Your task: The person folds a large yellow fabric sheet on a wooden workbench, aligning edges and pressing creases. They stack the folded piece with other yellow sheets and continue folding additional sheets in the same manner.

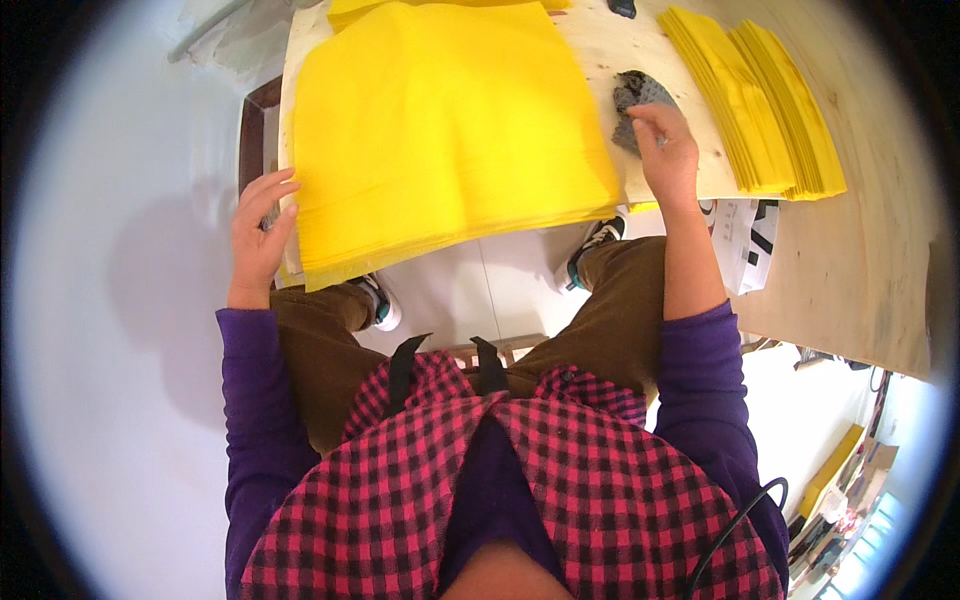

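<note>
Left hand [258,240]: fingers loosely parted, released, at the left edge of the yellow sheet stack [450,130], which lies on the wooden table [592,50]. Right hand [670,160]: fingers bent by a grey pad [642,92]; grasp cannot be told. Rightmost: folded yellow bundles [728,100].

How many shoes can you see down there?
2. The left shoe and the right shoe both peek out by the yellow sheets' near edge, one at each brown trouser leg. Parts of both are covered, and more could be hidden under the table.
</note>
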A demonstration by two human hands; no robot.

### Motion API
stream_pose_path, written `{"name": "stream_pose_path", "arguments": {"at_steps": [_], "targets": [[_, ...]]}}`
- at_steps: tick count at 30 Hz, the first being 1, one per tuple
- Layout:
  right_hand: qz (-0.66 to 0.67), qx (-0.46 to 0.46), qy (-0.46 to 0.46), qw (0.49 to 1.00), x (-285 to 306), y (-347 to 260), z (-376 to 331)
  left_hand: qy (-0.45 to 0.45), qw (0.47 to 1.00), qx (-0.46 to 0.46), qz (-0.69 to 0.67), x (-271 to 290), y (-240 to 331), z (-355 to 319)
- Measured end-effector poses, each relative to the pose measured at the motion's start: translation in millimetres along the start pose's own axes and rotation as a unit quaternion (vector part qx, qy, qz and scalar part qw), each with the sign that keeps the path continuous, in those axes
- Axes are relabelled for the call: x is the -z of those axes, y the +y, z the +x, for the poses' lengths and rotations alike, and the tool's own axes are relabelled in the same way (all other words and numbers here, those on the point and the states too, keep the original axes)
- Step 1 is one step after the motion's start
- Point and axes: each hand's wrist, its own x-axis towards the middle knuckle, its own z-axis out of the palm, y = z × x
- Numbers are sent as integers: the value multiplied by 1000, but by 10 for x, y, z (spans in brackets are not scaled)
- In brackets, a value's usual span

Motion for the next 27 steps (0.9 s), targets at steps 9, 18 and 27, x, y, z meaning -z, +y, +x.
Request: {"name": "stream_pose_path", "arguments": {"at_steps": [9, 18, 27], "targets": [[-189, -11, -79, 979, -35, 617, 404, -50, 996, -74, -20, -25, 777, 654], [-344, -43, -113, 931, -194, 718, 707, -196, 959, -131, -158, -1226, 1430, 1635], [-262, -112, -86, 955, -117, 738, 702, -250, 933, 17, -259, -1820, 1165, 1516]]}}
